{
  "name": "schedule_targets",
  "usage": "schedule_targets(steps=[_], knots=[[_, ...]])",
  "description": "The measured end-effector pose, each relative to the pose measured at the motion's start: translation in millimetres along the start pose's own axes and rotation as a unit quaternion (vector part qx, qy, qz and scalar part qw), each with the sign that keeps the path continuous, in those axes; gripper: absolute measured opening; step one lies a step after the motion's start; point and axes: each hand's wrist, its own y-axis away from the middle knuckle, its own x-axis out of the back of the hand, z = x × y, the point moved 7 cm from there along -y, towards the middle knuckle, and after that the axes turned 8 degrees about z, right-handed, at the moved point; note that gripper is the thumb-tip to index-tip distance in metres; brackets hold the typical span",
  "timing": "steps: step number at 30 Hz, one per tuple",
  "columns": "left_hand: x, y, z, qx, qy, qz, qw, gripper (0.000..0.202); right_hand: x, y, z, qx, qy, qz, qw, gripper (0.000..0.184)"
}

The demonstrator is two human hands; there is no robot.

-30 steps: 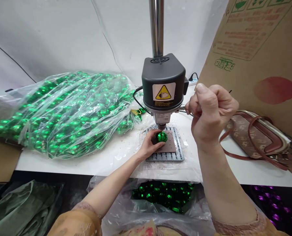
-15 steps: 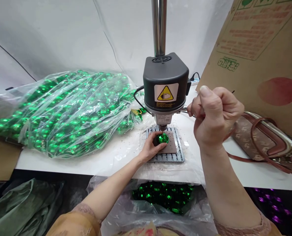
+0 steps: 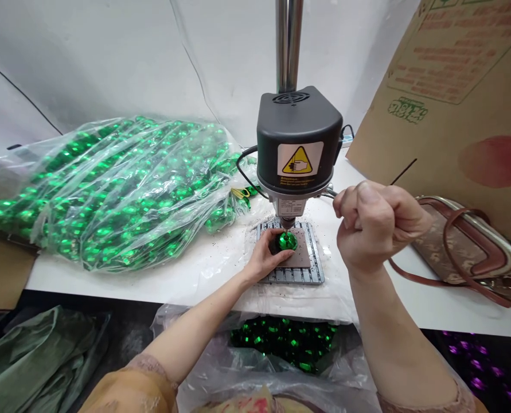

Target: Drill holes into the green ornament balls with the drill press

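Under the chuck of a small black drill press [image 3: 299, 140], a shiny green faceted ball [image 3: 287, 241] rests on a brown square board. My left hand [image 3: 267, 253] has its thumb and fingers around the ball's left and front sides. The drill tip appears to meet the ball's top. Off to the right of the machine head, my right hand [image 3: 369, 223] is closed in a fist around the press's lever [image 3: 330, 194], most of which it hides. Below the board lies the slotted grey metal base [image 3: 316, 264], with dark specks scattered around it.
A large clear bag [image 3: 121, 195] of green faceted balls fills the table's left side. More green balls [image 3: 285, 341] lie in plastic below the front edge. A brown handbag [image 3: 470, 246] and a cardboard box [image 3: 448, 103] stand at right. Purple balls [image 3: 476, 364] show lower right.
My right hand has come down with the lever. My left hand keeps the ball in the same spot on the board. The view has shifted slightly.
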Motion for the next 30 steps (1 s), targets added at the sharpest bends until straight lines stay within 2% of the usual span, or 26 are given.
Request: schedule_targets(steps=[8,11,30], knots=[[0.3,-1,-2,0.0,-0.01,-0.003,1.0,0.054,9,8,4,0.026,0.014,0.012,0.999,0.047],[0.6,-1,-2,-0.005,-0.013,-0.001,1.0,0.054,11,11,3,0.056,0.009,0.012,0.998,0.048],[0.4,1,1,-0.018,-0.005,0.005,1.0,0.055,17,29,3,0.13,-0.022,-0.025,0.991,0.045]])
